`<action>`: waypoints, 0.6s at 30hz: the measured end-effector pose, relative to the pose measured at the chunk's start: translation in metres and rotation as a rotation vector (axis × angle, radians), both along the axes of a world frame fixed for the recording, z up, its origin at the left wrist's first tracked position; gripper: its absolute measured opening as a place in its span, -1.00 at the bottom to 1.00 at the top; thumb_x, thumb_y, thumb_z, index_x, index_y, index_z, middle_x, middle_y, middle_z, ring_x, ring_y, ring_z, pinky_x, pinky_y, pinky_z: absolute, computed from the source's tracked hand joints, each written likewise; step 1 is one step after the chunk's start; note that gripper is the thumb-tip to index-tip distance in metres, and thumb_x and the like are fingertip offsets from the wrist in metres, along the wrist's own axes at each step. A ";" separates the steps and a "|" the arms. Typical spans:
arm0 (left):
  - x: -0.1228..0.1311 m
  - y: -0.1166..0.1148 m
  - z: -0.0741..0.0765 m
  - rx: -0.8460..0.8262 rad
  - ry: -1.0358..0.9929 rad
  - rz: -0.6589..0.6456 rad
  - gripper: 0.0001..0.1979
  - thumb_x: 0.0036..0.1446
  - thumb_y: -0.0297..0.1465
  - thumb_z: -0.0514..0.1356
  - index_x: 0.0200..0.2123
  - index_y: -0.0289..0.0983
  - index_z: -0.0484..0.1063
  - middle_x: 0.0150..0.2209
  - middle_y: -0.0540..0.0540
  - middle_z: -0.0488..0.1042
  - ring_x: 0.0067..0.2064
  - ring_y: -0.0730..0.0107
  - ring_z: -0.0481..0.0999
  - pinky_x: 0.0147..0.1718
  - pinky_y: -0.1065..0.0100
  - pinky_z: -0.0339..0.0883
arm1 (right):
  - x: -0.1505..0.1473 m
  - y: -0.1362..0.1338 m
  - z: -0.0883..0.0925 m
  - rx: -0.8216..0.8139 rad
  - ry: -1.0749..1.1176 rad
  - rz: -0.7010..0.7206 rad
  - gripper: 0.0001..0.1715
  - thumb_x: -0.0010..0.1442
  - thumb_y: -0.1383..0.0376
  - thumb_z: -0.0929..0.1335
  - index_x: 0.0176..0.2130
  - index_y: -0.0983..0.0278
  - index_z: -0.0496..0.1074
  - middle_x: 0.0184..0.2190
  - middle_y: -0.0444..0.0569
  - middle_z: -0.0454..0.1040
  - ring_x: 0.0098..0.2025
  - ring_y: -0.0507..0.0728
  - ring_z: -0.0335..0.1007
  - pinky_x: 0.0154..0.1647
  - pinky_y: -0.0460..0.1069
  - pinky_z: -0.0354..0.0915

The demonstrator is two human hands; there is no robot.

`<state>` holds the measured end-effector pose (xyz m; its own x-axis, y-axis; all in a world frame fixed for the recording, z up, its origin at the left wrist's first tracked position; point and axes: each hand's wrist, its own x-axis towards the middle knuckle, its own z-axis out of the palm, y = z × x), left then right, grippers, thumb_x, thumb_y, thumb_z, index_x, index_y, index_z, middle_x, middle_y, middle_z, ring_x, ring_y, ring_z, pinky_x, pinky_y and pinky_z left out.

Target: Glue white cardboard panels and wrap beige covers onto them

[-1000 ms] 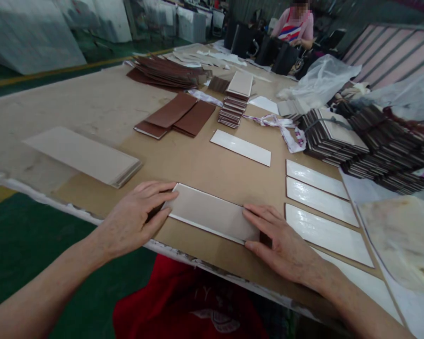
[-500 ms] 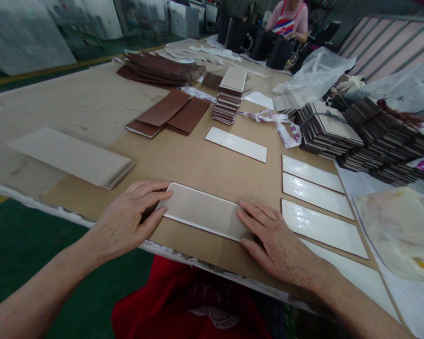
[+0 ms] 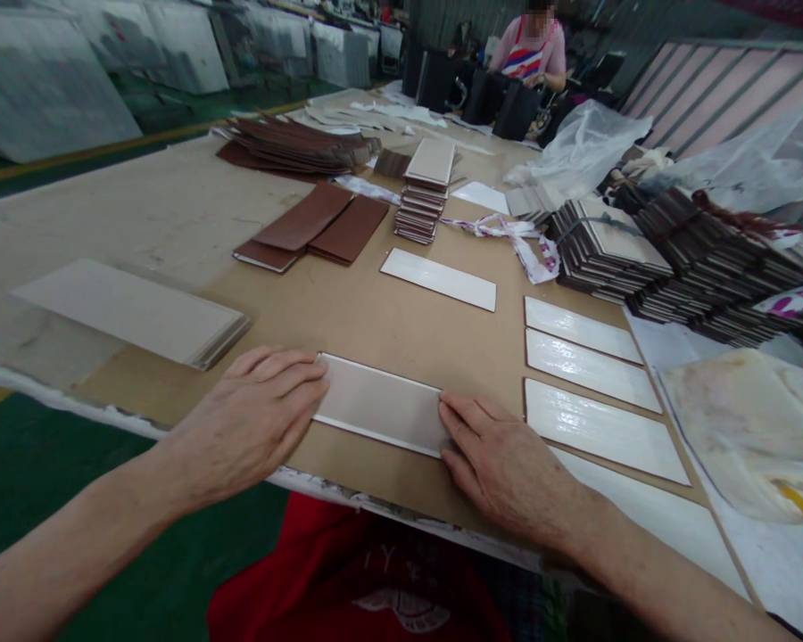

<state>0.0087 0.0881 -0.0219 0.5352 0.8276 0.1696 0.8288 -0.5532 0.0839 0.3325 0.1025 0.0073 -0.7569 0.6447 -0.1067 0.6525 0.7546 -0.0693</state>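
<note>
So the beige panel (image 3: 381, 406) is lying flat on the brown table (image 3: 434, 343), up by the near edge, just past the person's red clothing (image 3: 354, 580). Its long axis goes left to right with a bit of a slant, so the right end sits closer to the person and the left end further off, roughly in line with the table edge. Pale face is up, white along the long sides. Right hand (image 3: 509, 464) is grasping the right short end, fingers at the far corner, thumb at the near one. Left hand (image 3: 251, 415) has its fingers over the left end, thumb out of sight, so can't tell if it's pinching or just pressing. A lone white panel (image 3: 438, 281) lies beyond, angled much the same, and shiny white panels (image 3: 606, 432) are lined up to the right
</note>
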 end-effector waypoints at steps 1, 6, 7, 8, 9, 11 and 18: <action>0.006 0.000 0.004 0.006 0.052 -0.010 -0.64 0.29 -0.31 0.09 0.13 -0.15 0.40 0.06 -0.20 0.46 0.18 -0.03 0.34 0.25 -0.16 0.00 | -0.004 -0.001 0.001 0.007 0.001 -0.004 -0.43 0.37 0.16 0.24 0.23 0.43 0.31 0.21 0.28 0.31 0.19 0.36 0.23 0.20 0.23 0.25; 0.034 -0.003 0.017 0.040 0.174 -0.009 -0.19 -0.01 0.21 0.21 0.19 -0.14 0.37 -0.11 -0.29 0.46 0.08 -0.24 0.40 0.22 -0.32 -0.05 | -0.011 -0.008 -0.002 0.049 0.025 -0.043 -0.27 0.26 -0.09 0.33 0.24 0.26 0.32 0.20 0.30 0.32 0.15 0.43 0.28 0.10 0.29 0.31; 0.036 -0.004 0.016 0.034 0.161 0.002 -0.18 -0.05 0.23 0.23 0.16 -0.16 0.39 -0.12 -0.28 0.45 0.07 -0.24 0.40 0.23 -0.34 -0.06 | -0.009 -0.009 -0.004 0.051 0.024 -0.051 -0.26 0.27 -0.09 0.32 0.25 0.29 0.32 0.22 0.29 0.31 0.18 0.42 0.26 0.14 0.29 0.28; 0.035 -0.004 0.015 0.021 0.141 0.016 -0.19 -0.05 0.21 0.24 0.14 -0.17 0.41 -0.11 -0.27 0.44 0.06 -0.23 0.41 0.23 -0.35 -0.08 | -0.005 -0.011 -0.007 0.049 0.021 -0.059 -0.26 0.29 -0.09 0.31 0.25 0.31 0.31 0.25 0.27 0.28 0.21 0.41 0.24 0.17 0.29 0.25; 0.034 -0.005 0.014 0.004 0.116 0.026 -0.23 -0.01 0.18 0.25 0.13 -0.18 0.41 -0.10 -0.26 0.44 0.06 -0.21 0.42 0.24 -0.36 -0.10 | -0.001 -0.013 -0.009 0.047 0.018 -0.067 -0.25 0.30 -0.09 0.29 0.26 0.33 0.29 0.28 0.25 0.26 0.24 0.40 0.21 0.21 0.29 0.21; 0.027 -0.007 0.011 -0.020 0.060 0.035 -0.31 0.06 0.14 0.23 0.12 -0.17 0.40 -0.07 -0.23 0.43 0.08 -0.20 0.42 0.24 -0.38 -0.12 | 0.011 -0.016 -0.012 0.047 0.010 -0.077 -0.24 0.32 -0.08 0.27 0.28 0.35 0.26 0.31 0.21 0.22 0.28 0.39 0.16 0.26 0.32 0.15; 0.003 -0.011 -0.003 -0.019 0.011 0.022 -0.41 0.17 0.08 0.16 0.13 -0.14 0.35 0.15 -0.19 0.40 0.19 -0.17 0.36 0.26 -0.35 -0.11 | 0.055 -0.012 0.005 0.097 -0.017 -0.125 -0.39 0.40 0.02 0.20 0.21 0.38 0.35 0.33 0.12 0.20 0.40 0.34 -0.04 0.36 0.37 -0.01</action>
